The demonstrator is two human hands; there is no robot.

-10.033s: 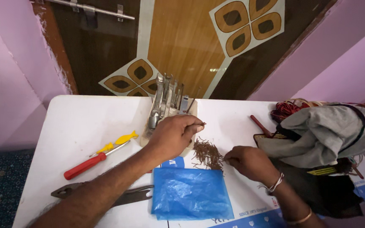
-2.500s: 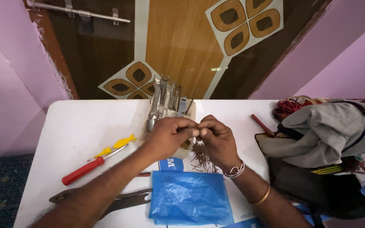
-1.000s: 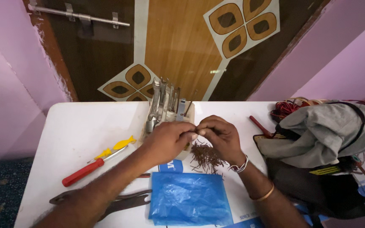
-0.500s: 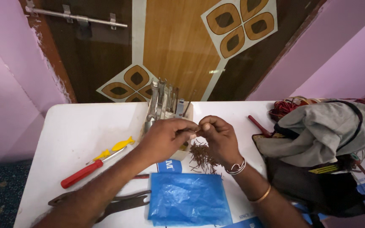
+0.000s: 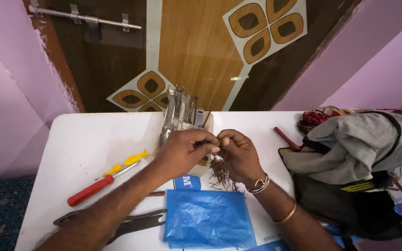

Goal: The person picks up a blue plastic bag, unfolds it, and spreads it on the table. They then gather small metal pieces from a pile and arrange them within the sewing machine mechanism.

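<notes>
My left hand (image 5: 184, 151) and my right hand (image 5: 238, 153) meet fingertip to fingertip above the white table (image 5: 89, 139). Between the pinched fingers there seems to be a small thin nail, mostly hidden. Right below the hands lies a small pile of thin brown nails (image 5: 220, 174). Behind my left hand stands a holder of metal spanners and tools (image 5: 180, 109). A blue plastic bag (image 5: 208, 218) lies flat in front of the pile.
A red-handled screwdriver (image 5: 91, 190) and a yellow-handled tool (image 5: 126, 162) lie at the left. Dark metal pliers (image 5: 131, 223) rest near the front edge. A grey cloth over a dark bag with wires (image 5: 354, 153) fills the right side. A wooden door stands behind the table.
Ten seconds ago the hands were apart, the right near the nail pile. Since then they have come together and stayed pinched above the pile, shifting only slightly.
</notes>
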